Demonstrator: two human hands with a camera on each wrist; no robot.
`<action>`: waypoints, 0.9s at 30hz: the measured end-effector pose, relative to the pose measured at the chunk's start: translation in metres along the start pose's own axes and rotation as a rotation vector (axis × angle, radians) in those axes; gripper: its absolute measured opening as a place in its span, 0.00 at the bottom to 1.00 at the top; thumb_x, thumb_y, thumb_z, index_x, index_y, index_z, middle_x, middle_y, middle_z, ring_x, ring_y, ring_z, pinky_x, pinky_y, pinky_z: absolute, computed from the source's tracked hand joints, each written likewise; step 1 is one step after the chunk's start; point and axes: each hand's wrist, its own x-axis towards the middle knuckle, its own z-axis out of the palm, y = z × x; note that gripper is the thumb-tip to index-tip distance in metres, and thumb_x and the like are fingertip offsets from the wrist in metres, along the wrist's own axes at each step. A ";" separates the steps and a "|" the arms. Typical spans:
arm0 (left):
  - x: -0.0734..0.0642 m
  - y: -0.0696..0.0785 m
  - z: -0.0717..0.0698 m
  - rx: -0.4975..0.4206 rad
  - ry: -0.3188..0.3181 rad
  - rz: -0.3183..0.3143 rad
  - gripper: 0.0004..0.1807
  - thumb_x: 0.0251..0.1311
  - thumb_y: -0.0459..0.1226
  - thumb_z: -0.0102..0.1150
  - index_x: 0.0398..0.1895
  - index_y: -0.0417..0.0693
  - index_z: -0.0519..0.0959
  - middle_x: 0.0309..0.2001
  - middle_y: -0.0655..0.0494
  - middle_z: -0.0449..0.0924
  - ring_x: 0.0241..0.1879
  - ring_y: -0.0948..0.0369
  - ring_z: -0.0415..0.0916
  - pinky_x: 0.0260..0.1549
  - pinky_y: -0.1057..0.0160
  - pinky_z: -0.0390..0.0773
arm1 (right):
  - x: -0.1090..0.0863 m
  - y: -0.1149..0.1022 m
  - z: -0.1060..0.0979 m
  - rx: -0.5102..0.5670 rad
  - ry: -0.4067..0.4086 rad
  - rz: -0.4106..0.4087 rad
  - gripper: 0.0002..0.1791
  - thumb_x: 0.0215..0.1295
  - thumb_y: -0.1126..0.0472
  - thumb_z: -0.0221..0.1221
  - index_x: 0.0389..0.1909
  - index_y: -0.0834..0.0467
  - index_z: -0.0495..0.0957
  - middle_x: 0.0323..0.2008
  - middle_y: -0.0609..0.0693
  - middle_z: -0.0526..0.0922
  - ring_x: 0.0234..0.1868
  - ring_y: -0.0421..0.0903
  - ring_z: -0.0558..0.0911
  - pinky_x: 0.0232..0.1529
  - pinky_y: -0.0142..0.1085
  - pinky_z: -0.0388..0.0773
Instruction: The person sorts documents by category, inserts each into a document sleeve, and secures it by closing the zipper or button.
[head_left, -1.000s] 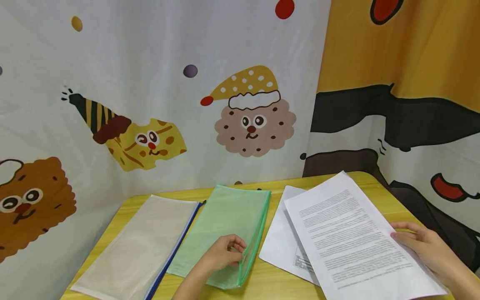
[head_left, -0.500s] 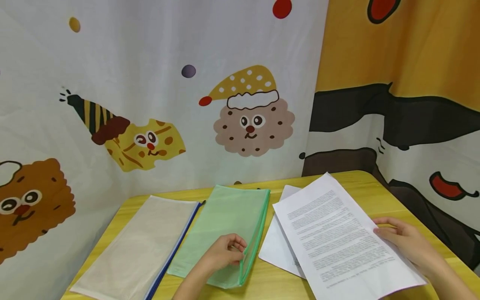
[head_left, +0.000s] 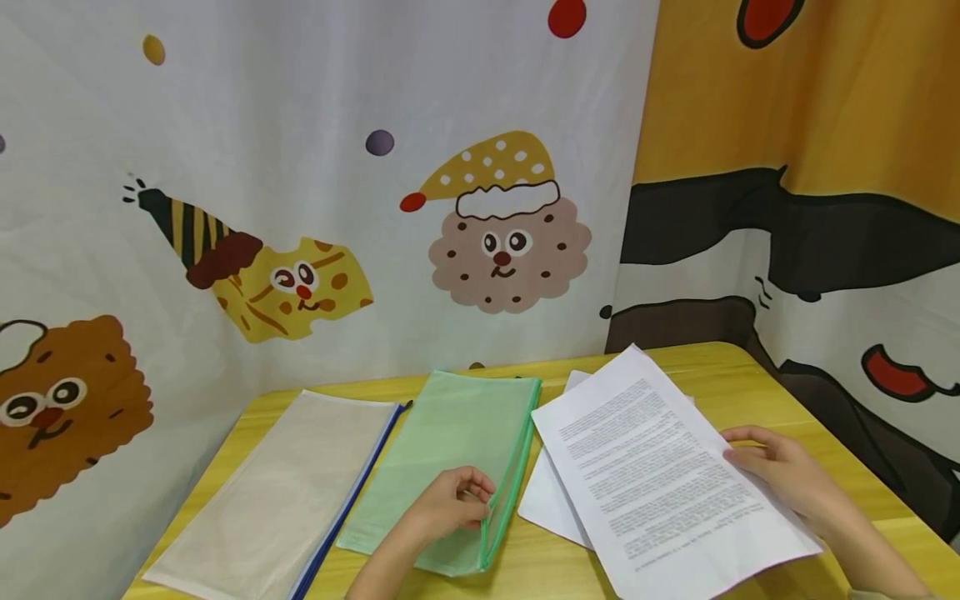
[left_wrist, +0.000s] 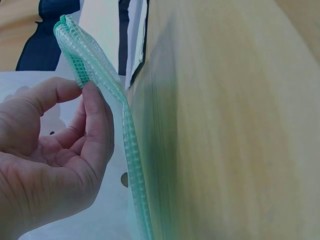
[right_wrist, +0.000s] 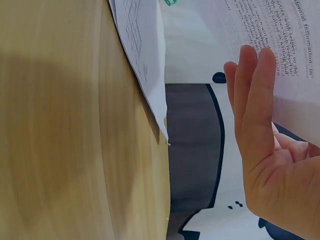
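Cartoon-printed curtains [head_left: 300, 125] hang behind a yellow wood-grain table [head_left: 720, 375]. Two zip pouches lie there: a pale pouch [head_left: 277, 492] with a blue edge, flat, its contents impossible to make out, and beside it a green mesh pouch [head_left: 457, 442], its mouth gaping slightly where the left hand [head_left: 453, 504] pinches one rim between thumb and fingertip. The right hand [head_left: 780, 467] holds a printed sheet [head_left: 660, 492] by its edge, outer fingers extended, above white papers [head_left: 551, 500].

Bare fingers [right_wrist: 257, 97], bare forearms [head_left: 862, 533], sliver of dull sleeve [head_left: 892, 596].
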 end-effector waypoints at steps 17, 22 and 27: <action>0.000 -0.001 0.001 -0.030 -0.008 0.035 0.12 0.54 0.28 0.57 0.43 0.34 0.74 0.34 0.51 0.74 0.30 0.62 0.72 0.30 0.61 0.80 | 0.011 -0.011 0.029 -0.016 -0.013 -0.086 0.27 0.69 0.53 0.52 0.62 0.67 0.63 0.36 0.55 0.82 0.27 0.50 0.83 0.26 0.40 0.81; 0.000 -0.002 0.001 -0.026 -0.007 0.044 0.12 0.54 0.28 0.58 0.43 0.34 0.75 0.34 0.52 0.74 0.30 0.62 0.72 0.31 0.61 0.80 | 0.014 -0.012 0.038 0.103 -0.086 -0.086 0.29 0.70 0.55 0.51 0.64 0.67 0.58 0.37 0.53 0.82 0.29 0.50 0.84 0.28 0.41 0.82; 0.001 -0.003 0.002 -0.029 -0.001 0.041 0.12 0.53 0.28 0.58 0.42 0.35 0.75 0.34 0.51 0.74 0.30 0.62 0.72 0.31 0.60 0.81 | 0.017 -0.011 0.044 0.285 -0.208 -0.093 0.30 0.72 0.57 0.49 0.66 0.67 0.50 0.41 0.49 0.82 0.35 0.51 0.84 0.32 0.44 0.83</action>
